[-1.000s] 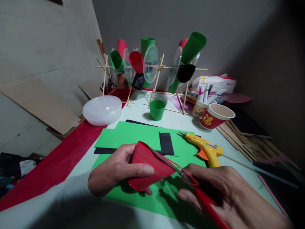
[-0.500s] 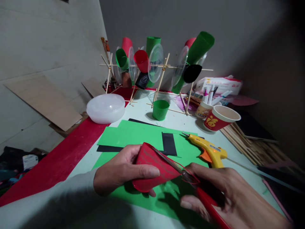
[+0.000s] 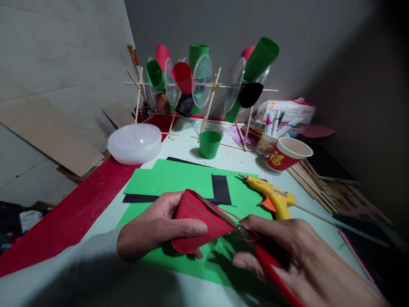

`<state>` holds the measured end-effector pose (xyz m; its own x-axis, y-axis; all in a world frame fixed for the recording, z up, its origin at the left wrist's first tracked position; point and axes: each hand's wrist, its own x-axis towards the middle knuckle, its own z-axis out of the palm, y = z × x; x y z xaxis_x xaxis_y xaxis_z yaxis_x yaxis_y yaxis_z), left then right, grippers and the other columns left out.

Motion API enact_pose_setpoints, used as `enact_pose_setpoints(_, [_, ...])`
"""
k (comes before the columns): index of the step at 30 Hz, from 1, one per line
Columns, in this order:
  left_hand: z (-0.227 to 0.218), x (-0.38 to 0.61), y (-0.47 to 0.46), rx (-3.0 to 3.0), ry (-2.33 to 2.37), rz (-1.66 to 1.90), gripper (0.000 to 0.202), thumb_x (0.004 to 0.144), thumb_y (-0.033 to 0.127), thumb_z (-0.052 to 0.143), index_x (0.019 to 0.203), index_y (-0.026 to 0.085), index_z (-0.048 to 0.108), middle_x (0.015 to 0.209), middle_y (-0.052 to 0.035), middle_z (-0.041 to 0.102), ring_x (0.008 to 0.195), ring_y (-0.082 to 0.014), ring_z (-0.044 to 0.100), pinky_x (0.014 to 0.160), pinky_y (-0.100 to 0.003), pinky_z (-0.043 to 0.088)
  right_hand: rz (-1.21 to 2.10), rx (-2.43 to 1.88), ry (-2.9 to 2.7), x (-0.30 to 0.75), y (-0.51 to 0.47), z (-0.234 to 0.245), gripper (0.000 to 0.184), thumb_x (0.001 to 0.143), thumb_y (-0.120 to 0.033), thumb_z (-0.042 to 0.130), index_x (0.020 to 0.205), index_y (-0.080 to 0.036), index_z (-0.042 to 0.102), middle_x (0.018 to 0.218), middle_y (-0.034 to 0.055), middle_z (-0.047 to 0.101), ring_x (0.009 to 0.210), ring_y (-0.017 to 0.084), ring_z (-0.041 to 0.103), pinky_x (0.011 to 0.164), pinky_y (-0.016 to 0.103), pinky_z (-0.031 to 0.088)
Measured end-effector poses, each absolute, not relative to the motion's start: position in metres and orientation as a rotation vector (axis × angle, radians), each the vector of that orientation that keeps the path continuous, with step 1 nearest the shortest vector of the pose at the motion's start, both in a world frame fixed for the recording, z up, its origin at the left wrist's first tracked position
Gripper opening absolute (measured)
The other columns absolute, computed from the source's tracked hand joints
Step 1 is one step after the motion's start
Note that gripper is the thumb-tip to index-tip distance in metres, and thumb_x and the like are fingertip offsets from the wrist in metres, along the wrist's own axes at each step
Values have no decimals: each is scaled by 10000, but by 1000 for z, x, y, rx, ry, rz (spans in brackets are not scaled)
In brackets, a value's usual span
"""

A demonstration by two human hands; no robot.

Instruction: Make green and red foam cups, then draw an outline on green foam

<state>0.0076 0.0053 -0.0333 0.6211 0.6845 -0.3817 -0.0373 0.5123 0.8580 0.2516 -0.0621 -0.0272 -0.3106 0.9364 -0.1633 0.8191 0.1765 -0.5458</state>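
My left hand (image 3: pixel 159 226) is closed on a red paper cup shape (image 3: pixel 200 228), its thumb lying across the front and dark pencil-like marks on the side. In my right hand (image 3: pixel 297 247) is a pair of red-handled scissors (image 3: pixel 268 268). The scissors' blades lie along the upper rim of the red paper, and a thin red strip curls beside them. Below both hands are green sheets (image 3: pixel 169 181) with black pieces (image 3: pixel 221 189) among them. A yellow glue gun (image 3: pixel 271 192) lies just beyond my right hand.
A small green paper cup (image 3: pixel 210 145) stands behind the sheets. Farther back is a stick frame (image 3: pixel 207 104) bearing coloured paper cups and clear discs. White plastic lids (image 3: pixel 134 145) are at left; a red paper cup (image 3: pixel 287 155) and wooden sticks (image 3: pixel 315 183) are at right.
The whole view has shifted slightly, so things appear a little farther left. Both hands keep their hold, and the scissors stay at the red paper's rim.
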Motion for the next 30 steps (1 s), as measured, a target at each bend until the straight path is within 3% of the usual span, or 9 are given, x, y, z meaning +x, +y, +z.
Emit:
enact_pose_setpoints(5, [-33,9,5,923,798,474,372,709,359,893,921,147,673,755,-26,733,629,-152,715,557,-175,560,883,-1659,-2206,246,-58,-22,354,904,-624,599,833,-277,597,709,-11,628,668,188,587,538,278,441])
enact_pose_setpoints(17, [-34,11,2,921,772,469,340,727,331,880,887,145,645,763,-34,745,646,-150,707,560,-185,563,957,-1698,-2259,250,-58,-26,397,971,-608,495,805,-254,563,681,-32,571,620,149,503,569,276,399])
enact_pose_setpoints(26, [-35,12,3,911,733,474,282,745,288,866,927,167,687,779,-13,745,658,-132,707,580,-174,576,930,-1672,-2244,243,-54,-22,388,905,-628,595,794,-257,563,642,-30,580,561,145,486,458,236,363])
enact_pose_setpoints(30, [-36,11,2,921,752,462,274,752,292,864,927,162,698,756,-14,747,641,-120,706,586,-153,567,852,-1641,-2270,245,-54,-24,362,905,-597,619,803,-252,580,634,-30,572,568,143,497,489,242,372])
